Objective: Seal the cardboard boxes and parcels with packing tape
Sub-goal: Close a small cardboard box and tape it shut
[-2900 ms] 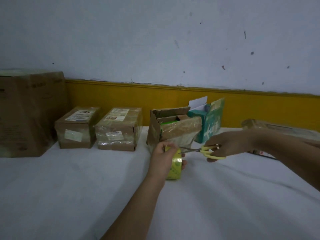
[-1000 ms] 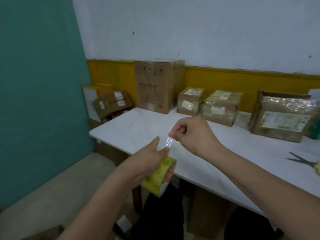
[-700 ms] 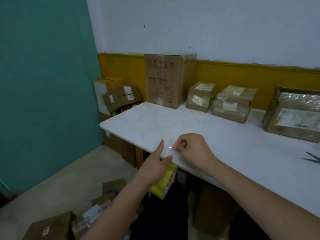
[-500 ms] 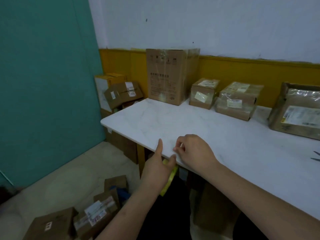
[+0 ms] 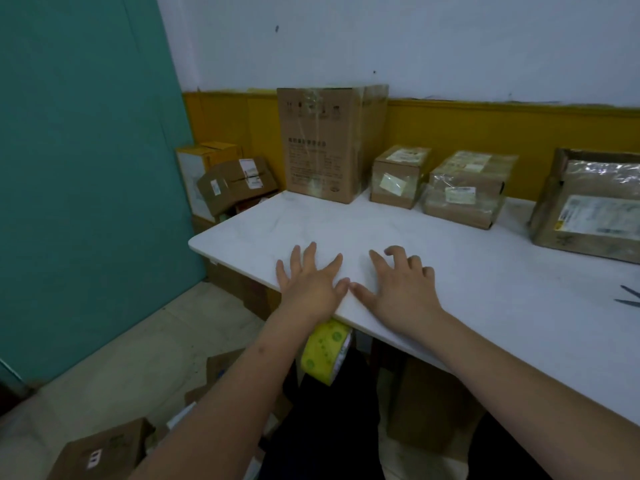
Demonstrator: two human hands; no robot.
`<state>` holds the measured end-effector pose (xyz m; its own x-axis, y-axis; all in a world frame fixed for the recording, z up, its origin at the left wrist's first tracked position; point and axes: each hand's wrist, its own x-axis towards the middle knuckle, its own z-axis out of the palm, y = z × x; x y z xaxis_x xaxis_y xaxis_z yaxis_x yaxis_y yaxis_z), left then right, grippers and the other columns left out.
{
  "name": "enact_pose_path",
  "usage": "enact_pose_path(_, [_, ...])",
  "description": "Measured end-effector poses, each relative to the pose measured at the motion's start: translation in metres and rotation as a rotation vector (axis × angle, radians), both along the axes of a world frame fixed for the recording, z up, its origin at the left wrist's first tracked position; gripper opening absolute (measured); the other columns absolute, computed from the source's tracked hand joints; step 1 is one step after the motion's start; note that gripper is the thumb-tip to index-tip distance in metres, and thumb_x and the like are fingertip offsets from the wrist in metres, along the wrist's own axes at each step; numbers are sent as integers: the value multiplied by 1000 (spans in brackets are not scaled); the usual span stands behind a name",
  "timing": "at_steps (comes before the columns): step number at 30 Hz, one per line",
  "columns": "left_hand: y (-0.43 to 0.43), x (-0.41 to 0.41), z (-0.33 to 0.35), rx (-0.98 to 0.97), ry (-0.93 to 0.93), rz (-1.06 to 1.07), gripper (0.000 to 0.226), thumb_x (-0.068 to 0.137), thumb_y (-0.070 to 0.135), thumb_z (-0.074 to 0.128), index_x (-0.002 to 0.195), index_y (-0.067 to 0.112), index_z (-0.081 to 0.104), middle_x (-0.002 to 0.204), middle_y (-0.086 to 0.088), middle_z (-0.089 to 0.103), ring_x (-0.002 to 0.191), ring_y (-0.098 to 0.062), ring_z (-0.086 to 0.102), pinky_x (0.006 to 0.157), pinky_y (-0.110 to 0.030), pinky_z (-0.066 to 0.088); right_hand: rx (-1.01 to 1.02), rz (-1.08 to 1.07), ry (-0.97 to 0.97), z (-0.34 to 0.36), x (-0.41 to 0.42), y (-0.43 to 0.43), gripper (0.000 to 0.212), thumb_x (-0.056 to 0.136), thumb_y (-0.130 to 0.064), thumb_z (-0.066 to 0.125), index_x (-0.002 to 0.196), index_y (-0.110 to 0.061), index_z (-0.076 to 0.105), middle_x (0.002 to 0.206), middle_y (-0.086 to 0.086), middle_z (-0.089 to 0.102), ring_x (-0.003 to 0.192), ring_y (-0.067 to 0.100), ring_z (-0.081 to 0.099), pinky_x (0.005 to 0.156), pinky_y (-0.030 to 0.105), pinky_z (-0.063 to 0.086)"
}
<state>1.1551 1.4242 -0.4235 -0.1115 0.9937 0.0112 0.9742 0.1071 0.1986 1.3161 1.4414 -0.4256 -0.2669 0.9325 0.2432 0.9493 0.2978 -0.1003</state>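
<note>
My left hand (image 5: 311, 278) lies flat on the white table (image 5: 485, 271) at its near edge, fingers spread and straight. My right hand (image 5: 398, 285) rests beside it, thumb tips nearly touching, fingertips slightly bent onto the tabletop. A yellow roll of packing tape (image 5: 325, 355) hangs just below the table edge under my left wrist; neither hand holds it, and what keeps it there is hidden. Along the back stand a tall cardboard box (image 5: 332, 143), a small box (image 5: 398, 174), a plastic-wrapped box (image 5: 467, 188) and a larger parcel (image 5: 588, 206).
Scissor tips (image 5: 628, 297) show at the right edge of the table. More cardboard boxes are stacked in the left corner (image 5: 235, 181) and lie on the floor (image 5: 100, 452). A teal wall stands at the left.
My left hand has let go of the tape roll and my right hand has released the tape end. Both hands now lie on the table edge, and the roll hangs below it.
</note>
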Motion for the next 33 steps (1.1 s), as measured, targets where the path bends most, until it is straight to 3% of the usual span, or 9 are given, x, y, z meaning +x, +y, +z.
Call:
enact_pose_path(5, [31,22,-1,151,157,-243,55,105,36,26,158,27,15,166,-7,-7,152,-27,-13,122,-51,-4,-10,-6,13,0,20,1,63,99,-55,33,153,-23,25,156,4,24,137,29,31,108,45,25])
enact_pose_path(9, [58,52,3,530,197,-457,53,87,15,59,140,11,52,147,-19,45,138,-37,39,113,-49,32,90,-26,58,11,70,9,54,101,-42,39,151,-24,33,155,4,31,137,26,32,112,43,21])
enact_pose_path(14, [96,149,26,731,-98,-803,39,89,13,55,127,13,62,124,-7,59,116,-24,53,93,-36,46,420,-198,229,44,182,25,42,97,-40,45,133,-22,60,141,6,53,127,29,49,103,44,38])
enact_pose_path(19, [133,260,54,906,-328,-877,32,96,19,48,122,11,66,122,-5,62,118,-19,52,99,-30,40,598,-402,195,62,291,47,45,99,-39,48,142,-26,49,147,1,47,131,27,47,99,45,39])
enact_pose_path(21, [154,292,65,924,-363,-860,37,98,23,50,132,11,61,135,-4,58,130,-19,47,106,-34,38,626,-416,174,68,315,64,47,101,-40,47,146,-26,44,151,0,42,135,25,42,104,46,37])
enact_pose_path(25, [182,327,84,774,-436,-715,57,103,47,39,154,21,32,159,7,29,149,-12,17,118,-28,10,625,-374,205,88,342,101,54,102,-48,39,151,-26,35,157,-2,32,143,23,31,112,46,28])
enact_pose_path(28, [210,331,89,701,-418,-704,49,98,52,47,139,25,49,147,6,44,142,-12,26,119,-35,20,528,-330,254,91,357,127,64,97,-61,34,149,-24,39,151,0,41,139,24,36,112,47,33])
enact_pose_path(30, [222,325,94,659,-377,-739,39,92,53,57,120,26,60,122,10,51,124,-7,38,103,-29,34,455,-294,312,88,363,138,61,92,-64,43,137,-23,51,131,-4,52,123,20,45,103,41,41])
enact_pose_path(33, [224,319,105,532,-453,-790,22,85,50,68,98,33,63,105,14,48,93,2,43,75,-18,35,466,-244,381,90,367,142,30,86,-47,66,107,-28,57,103,-13,48,100,14,46,82,25,37])
